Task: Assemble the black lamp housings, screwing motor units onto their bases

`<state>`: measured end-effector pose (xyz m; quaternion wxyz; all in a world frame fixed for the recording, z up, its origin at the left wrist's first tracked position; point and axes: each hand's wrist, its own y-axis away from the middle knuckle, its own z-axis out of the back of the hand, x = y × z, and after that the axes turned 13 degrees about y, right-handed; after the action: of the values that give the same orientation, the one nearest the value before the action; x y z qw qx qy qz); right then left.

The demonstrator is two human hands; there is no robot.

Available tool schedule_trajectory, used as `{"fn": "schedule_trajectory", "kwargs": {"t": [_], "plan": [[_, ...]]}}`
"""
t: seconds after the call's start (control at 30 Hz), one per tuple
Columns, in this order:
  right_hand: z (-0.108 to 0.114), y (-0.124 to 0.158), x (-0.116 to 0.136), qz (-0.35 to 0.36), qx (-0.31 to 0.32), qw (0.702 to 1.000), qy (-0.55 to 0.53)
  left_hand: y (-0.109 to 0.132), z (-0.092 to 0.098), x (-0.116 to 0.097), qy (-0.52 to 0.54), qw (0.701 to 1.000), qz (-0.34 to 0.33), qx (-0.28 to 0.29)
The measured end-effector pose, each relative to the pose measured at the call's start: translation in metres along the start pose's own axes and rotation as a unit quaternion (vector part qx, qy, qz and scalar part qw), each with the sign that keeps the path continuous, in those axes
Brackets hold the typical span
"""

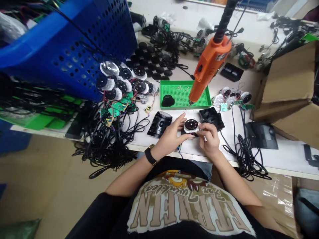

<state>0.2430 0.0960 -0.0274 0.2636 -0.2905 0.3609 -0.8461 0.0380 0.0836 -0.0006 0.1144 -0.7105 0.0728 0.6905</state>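
Note:
Near the table's front edge, a round black disc part with a white rim (191,125) sits between my two hands. My left hand (173,131) has its thumb and fingers around the part's left side. From the right, my right hand (208,136) pinches the part's edge with bent fingers. Beneath it lies something dark, mostly hidden. A curved black plastic housing (159,124) lies left of my left hand, and another black housing (211,119) lies behind my right hand. Above them hangs an orange electric screwdriver (209,66), its tip over a green tray (163,107).
Several similar disc parts (122,85) with green circuit boards and black cables (107,146) are heaped at left beside a blue basket (74,56). More wired parts (233,97) and a cardboard box (289,76) stand at right. Several black discs (152,63) lie behind the tray.

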Motion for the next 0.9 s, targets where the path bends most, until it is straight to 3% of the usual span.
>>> {"fn": "schedule_trajectory", "kwargs": {"t": [0.13,0.3,0.4,0.47,0.53,0.67,0.77,0.9], "plan": [[0.004,0.005,-0.003,-0.014,0.059,0.998,-0.015,-0.012,-0.007,0.017,-0.114,0.993,-0.017,-0.025],[0.022,0.003,0.0,-0.05,0.1,0.993,-0.035,-0.008,-0.017,0.014,-0.232,0.97,-0.074,-0.029],[0.026,-0.014,-0.002,-0.147,0.034,0.986,-0.074,-0.003,-0.02,0.015,-0.247,0.963,-0.096,-0.037],[0.021,-0.034,-0.007,-0.238,-0.034,0.961,-0.138,-0.002,-0.02,0.015,-0.242,0.963,-0.113,-0.043],[0.011,-0.058,-0.013,-0.293,-0.06,0.931,-0.208,-0.003,-0.019,0.013,-0.234,0.962,-0.129,-0.049],[-0.016,-0.101,-0.018,-0.302,-0.021,0.898,-0.32,-0.02,-0.015,0.003,-0.253,0.956,-0.129,-0.07],[-0.031,-0.118,-0.008,-0.283,-0.046,0.88,-0.38,-0.042,-0.013,-0.004,-0.266,0.954,-0.115,-0.08],[-0.041,-0.129,0.011,-0.303,-0.088,0.851,-0.419,-0.069,-0.01,-0.01,-0.161,0.975,-0.123,-0.093]]}}
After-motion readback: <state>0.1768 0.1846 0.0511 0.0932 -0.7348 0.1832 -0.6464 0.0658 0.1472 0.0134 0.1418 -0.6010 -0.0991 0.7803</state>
